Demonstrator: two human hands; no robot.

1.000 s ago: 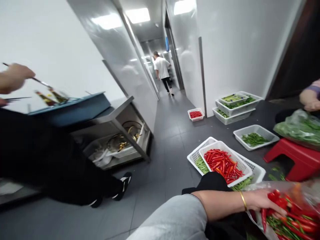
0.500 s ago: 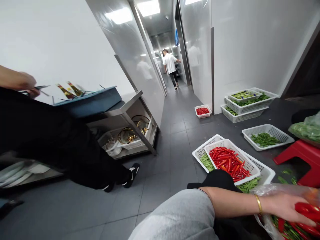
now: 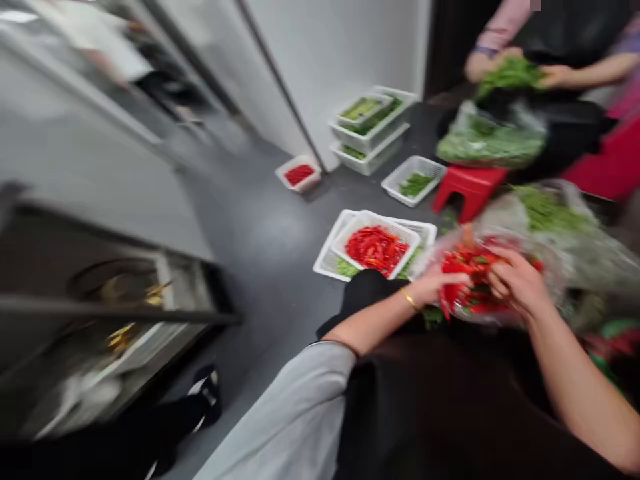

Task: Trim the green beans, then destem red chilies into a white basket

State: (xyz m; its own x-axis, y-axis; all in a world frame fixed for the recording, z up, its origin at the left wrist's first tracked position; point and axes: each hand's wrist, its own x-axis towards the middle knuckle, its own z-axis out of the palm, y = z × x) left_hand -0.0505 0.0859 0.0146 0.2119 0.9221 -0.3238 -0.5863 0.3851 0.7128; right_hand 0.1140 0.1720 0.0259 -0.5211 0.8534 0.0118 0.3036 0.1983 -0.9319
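Red chili peppers [image 3: 477, 303] fill a clear plastic bag [image 3: 550, 267] that lies open at my lap. My left hand [image 3: 436, 285], with a gold bangle at the wrist, is closed on a few of the peppers at the bag's left side. Opposite it, my right hand [image 3: 523, 280] has its fingers curled in among the peppers; motion blur hides what they pinch. Just beyond my knee, a white basket [image 3: 411, 235] of red chili peppers rests on larger white trays [image 3: 325, 259] with green beans.
A co-worker's hands [image 3: 557, 77] hold leafy greens above a bag of greens [image 3: 495, 143] by a red stool [image 3: 467, 187]. Stacked white baskets [image 3: 373, 140] stand along the wall. At left are a metal shelf [image 3: 115, 310] and another person's shoe [image 3: 206, 393].
My view has swung right and down, bringing my right hand and the co-worker's hands into sight. My left hand stays at the pepper bag.
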